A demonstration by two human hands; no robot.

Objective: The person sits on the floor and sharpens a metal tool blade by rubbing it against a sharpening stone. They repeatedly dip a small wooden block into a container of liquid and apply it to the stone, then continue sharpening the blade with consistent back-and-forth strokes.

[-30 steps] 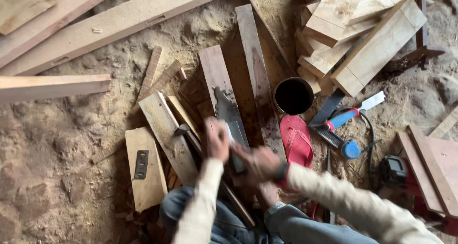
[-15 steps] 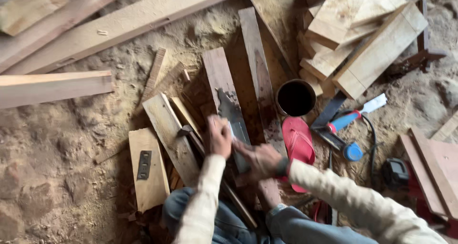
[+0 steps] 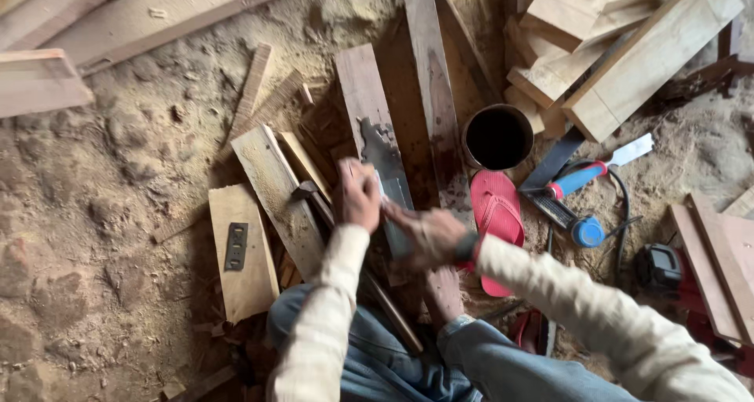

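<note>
A hand saw blade (image 3: 382, 160) lies along a dark wooden plank (image 3: 363, 88), its toothed edge facing up and its tip pointing away from me. My left hand (image 3: 359, 195) is closed around a small tool pressed against the blade's near part. My right hand (image 3: 428, 233) grips the blade lower down, near the handle end. Both sleeves are cream coloured. My knees in blue jeans (image 3: 471, 363) sit just below the hands.
A dark round tin (image 3: 497, 137) and a red flip-flop (image 3: 495, 213) lie to the right. A blue-handled tool (image 3: 577, 180) and a black power tool (image 3: 660, 266) are further right. Offcut boards (image 3: 628, 49) are stacked top right, a board with a metal plate (image 3: 239, 249) at the left.
My view has drifted slightly closer and to the left. Both hands stay on the saw blade, with the left hand shifting a little along it.
</note>
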